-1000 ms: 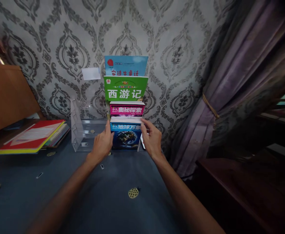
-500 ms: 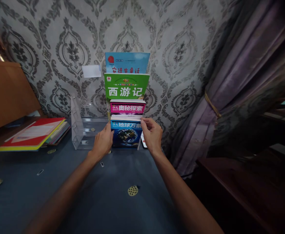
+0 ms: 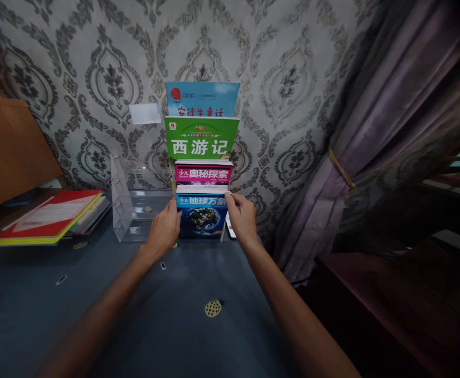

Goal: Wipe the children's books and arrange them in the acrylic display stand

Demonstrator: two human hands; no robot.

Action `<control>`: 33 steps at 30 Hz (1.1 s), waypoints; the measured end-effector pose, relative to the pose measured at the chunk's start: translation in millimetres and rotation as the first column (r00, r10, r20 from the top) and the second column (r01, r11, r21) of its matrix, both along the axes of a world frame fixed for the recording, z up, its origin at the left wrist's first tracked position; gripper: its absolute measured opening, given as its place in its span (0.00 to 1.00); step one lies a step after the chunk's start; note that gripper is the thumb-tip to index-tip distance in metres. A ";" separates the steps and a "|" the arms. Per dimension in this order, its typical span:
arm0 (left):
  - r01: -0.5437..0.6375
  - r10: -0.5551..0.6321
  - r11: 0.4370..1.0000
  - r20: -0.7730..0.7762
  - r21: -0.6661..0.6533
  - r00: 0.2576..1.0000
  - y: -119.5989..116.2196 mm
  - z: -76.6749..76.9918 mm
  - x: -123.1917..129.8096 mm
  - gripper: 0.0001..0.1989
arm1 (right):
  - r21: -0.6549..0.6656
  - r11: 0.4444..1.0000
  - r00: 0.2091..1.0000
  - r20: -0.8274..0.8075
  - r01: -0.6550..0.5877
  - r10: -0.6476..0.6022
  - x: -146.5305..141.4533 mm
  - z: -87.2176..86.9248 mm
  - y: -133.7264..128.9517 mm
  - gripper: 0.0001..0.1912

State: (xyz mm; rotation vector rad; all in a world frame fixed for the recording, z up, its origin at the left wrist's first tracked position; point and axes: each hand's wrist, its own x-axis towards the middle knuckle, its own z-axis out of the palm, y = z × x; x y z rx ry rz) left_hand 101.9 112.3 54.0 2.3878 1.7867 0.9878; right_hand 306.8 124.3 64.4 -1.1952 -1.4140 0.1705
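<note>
In the front tier of a clear acrylic book rack (image 3: 120, 212) stands a dark blue book (image 3: 200, 221) with a globe on its cover. My left hand (image 3: 164, 226) is closed on its left edge, the thumb in front. At the upper right corner, my right hand (image 3: 241, 216) pinches the same book between thumb and fingers. Stepped up behind it are a pink book (image 3: 204, 175), a green book (image 3: 202, 138) and a light blue book (image 3: 203, 98). The lower parts of these three are hidden by the books in front.
Left of the rack lies a stack of papers and folders with a red top sheet (image 3: 52, 210), near a brown wooden box (image 3: 13, 147). A phone-like object (image 3: 230, 227) shows behind my right hand. A purple curtain (image 3: 312, 231) hangs at the right, beside dark furniture (image 3: 364, 294).
The view has shifted slightly, so everything sits a little further left. Both hands stay at the edges of the dark blue book, and the books keep their places in the rack.
</note>
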 end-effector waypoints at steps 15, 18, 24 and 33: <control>-0.024 0.024 0.997 -0.003 -0.071 1.000 -2.1 2.3 2.3 0.17 | -0.033 0.999 1.000 -0.026 0.001 -0.002 -2.8 -1.5 -0.3 0.25; -0.016 0.016 0.998 0.009 -0.060 1.000 -1.4 1.1 1.9 0.18 | -0.043 0.999 0.999 -0.033 0.002 -0.003 -2.5 -2.4 0.8 0.26; 0.009 -0.009 0.999 -0.001 -0.045 1.000 -1.3 2.0 -1.0 0.16 | -0.053 0.998 0.993 -0.111 -0.046 0.040 -0.9 -6.4 5.6 0.27; -0.049 0.037 0.991 -0.092 -0.124 0.995 -5.4 7.9 0.6 0.10 | -0.031 0.999 1.000 0.004 0.031 -0.031 -3.2 3.7 -7.6 0.27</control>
